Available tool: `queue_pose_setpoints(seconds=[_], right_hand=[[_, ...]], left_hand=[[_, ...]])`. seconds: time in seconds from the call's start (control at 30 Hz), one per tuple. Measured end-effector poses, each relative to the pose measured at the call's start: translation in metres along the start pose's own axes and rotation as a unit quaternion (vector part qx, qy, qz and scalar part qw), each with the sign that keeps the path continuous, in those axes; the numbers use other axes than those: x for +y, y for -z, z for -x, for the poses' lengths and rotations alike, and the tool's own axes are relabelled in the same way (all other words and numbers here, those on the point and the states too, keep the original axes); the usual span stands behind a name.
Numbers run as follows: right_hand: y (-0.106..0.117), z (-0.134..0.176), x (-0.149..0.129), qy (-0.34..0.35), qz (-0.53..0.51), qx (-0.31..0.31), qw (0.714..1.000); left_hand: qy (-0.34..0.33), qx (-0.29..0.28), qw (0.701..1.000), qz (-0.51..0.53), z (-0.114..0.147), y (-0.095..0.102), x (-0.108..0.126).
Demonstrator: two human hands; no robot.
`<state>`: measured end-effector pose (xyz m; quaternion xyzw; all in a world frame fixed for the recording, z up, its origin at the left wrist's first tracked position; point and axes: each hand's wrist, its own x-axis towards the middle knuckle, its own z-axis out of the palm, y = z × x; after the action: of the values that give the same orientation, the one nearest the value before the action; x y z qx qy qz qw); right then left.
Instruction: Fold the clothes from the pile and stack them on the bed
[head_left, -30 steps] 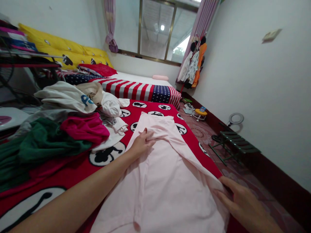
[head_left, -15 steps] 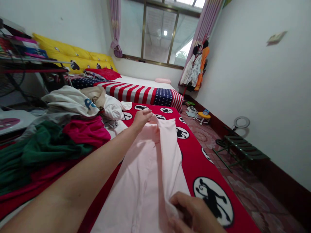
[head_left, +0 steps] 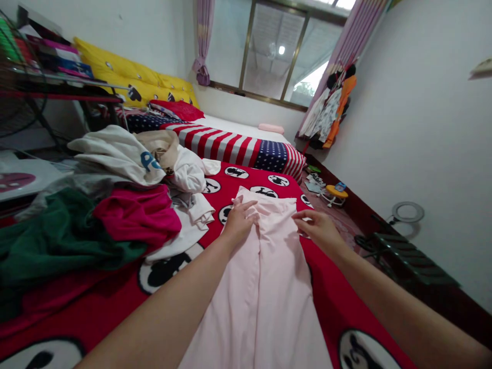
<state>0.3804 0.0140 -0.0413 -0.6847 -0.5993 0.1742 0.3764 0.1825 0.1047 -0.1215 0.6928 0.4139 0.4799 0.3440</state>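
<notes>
A pair of pale pink trousers lies lengthwise before me on a red cloth, waistband at the far end. My left hand rests on the left side just below the waistband, fingers extended over the fabric. On the opposite edge, my right hand has its fingertips at the side of the trousers, slightly bent and a little apart. The lower legs run out of the picture at the bottom.
The red cloth has white ovals with black figures. Heaped clothes lie left: a green garment, a magenta one and a cream one. Right stand a dark slatted folding stool and a ring light. Behind is a bed.
My right hand has moved from the near right edge up to the waistband end. The raised right side of the trousers now lies flatter. My view has turned slightly left.
</notes>
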Motion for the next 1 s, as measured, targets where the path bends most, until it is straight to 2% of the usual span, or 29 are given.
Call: queue_pose_setpoints(seconds=[0.03, 0.1, 0.23, 0.37, 0.43, 0.53, 0.6, 0.67, 0.73, 0.8, 0.9, 1.0], right_hand=[[-0.001, -0.023, 0.008, 0.000, 0.034, 0.036, 0.999], [-0.006, -0.061, 0.021, 0.019, 0.126, 0.071, 0.989], [-0.016, -0.099, 0.033, 0.041, 0.223, 0.049, 0.973], [-0.013, -0.104, 0.040, 0.023, 0.256, 0.016, 0.966], [-0.004, -0.099, 0.046, -0.001, 0.271, 0.058, 0.961], [0.008, -0.090, 0.057, -0.076, 0.285, 0.170, 0.940], [0.012, -0.084, 0.064, -0.130, 0.308, 0.173, 0.927], [0.011, -0.082, 0.067, -0.153, 0.332, 0.155, 0.918], [0.006, -0.084, 0.064, -0.124, 0.337, 0.177, 0.916], [-0.005, -0.089, 0.055, -0.043, 0.312, 0.195, 0.929], [-0.029, -0.098, 0.036, 0.065, 0.254, 0.123, 0.957], [-0.056, -0.104, 0.018, 0.074, 0.242, 0.041, 0.967]], left_hand=[[-0.008, 0.004, 1.000, -0.021, -0.001, 0.001, -0.001], [-0.016, 0.006, 0.999, -0.045, -0.001, 0.002, -0.002], [-0.020, -0.005, 0.997, -0.080, 0.001, 0.003, 0.000], [-0.025, -0.012, 0.996, -0.089, 0.002, 0.002, 0.002], [-0.028, -0.010, 0.994, -0.102, 0.002, 0.001, 0.004], [-0.029, -0.009, 0.989, -0.142, 0.005, 0.000, 0.008], [-0.026, -0.005, 0.987, -0.161, 0.006, 0.000, 0.011], [-0.020, 0.005, 0.986, -0.165, 0.008, 0.000, 0.015], [-0.021, 0.013, 0.987, -0.157, 0.009, 0.000, 0.016], [-0.034, 0.016, 0.988, -0.148, 0.009, -0.001, 0.016], [-0.052, 0.010, 0.987, -0.153, 0.009, 0.000, 0.016], [-0.043, 0.007, 0.985, -0.166, 0.008, 0.001, 0.015]])
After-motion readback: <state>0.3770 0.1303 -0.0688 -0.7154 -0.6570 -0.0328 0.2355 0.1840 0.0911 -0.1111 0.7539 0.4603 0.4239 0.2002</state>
